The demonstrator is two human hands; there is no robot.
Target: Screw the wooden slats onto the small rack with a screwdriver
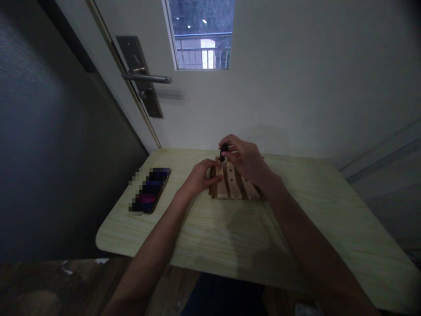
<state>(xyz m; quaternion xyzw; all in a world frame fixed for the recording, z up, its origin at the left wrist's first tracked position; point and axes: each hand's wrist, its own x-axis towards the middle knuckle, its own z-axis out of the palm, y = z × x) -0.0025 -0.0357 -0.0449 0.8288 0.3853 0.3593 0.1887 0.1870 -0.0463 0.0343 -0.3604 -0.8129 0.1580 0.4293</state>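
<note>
A short black-handled screwdriver is in my right hand, its fingers closed around the handle. The metal shaft points down at the left light-wood strip of a small wooden piece. This piece has several pale strips with dark holes, set on a browner base. On its left side is my left hand, with thumb and fingers gripping the strip around the screwdriver's tip. Part of the wooden piece's right side is hidden behind my right hand and wrist. Whether a screw sits under the tip is too small to tell.
The wooden piece lies on a pale wood-grain table. A phone, partly pixelated, lies at the table's left. Behind the table's far edge stands a white door with a metal handle and a small window.
</note>
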